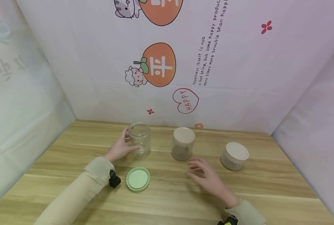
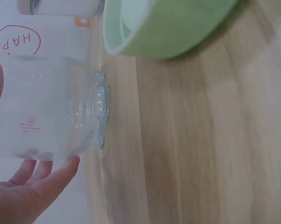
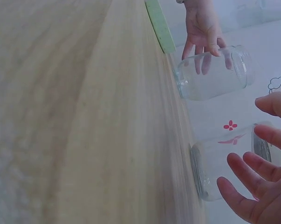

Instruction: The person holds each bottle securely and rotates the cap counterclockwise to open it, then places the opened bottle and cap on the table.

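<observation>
One of the hands, the left (image 1: 120, 148), grips a lidless clear jar (image 1: 142, 140).

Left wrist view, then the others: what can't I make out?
Left wrist: the mouth of the lidless clear cylindrical jar, cut off by the left edge.
Left wrist: part of the round pale-green lid, cut off by the top edge.
Right wrist: part of the right hand, cut off by the right edge.
Head: the lid's downward face, hidden against the wooden tabletop.
</observation>
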Demonstrator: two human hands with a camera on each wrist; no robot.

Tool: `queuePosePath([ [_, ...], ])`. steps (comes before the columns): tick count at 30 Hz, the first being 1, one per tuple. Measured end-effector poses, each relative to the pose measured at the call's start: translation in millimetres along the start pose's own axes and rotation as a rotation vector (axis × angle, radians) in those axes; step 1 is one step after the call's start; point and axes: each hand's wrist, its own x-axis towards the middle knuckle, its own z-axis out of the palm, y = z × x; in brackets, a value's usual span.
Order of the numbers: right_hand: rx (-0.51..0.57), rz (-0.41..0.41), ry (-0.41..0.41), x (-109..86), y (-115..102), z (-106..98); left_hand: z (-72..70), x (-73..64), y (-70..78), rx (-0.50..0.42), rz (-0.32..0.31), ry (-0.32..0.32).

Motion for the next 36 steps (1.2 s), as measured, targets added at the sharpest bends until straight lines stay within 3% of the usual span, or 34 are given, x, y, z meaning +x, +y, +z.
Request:
queuePosePath([
  [11, 0.031, 0.064, 0.008, 3.4, 0, -4, 5.2, 3.6, 3.0, 0.025, 0.013, -0.025],
  [17, 0.061, 0.135, 0.056, 9.7, 2, -5, 0.2, 0.7, 2.8, -0.028, 0.008, -0.018],
  [26, 0.072, 0.306, 0.118, 19.2, 14, -8, -3.5, -9.8, -4.4, -0.067, 0.08, -0.022],
  [36, 0.122, 0.419, 0.141, 42.0, 28, -8, -3.2, -28.3, -8.0, -0.104, 0.084, -0.018],
])
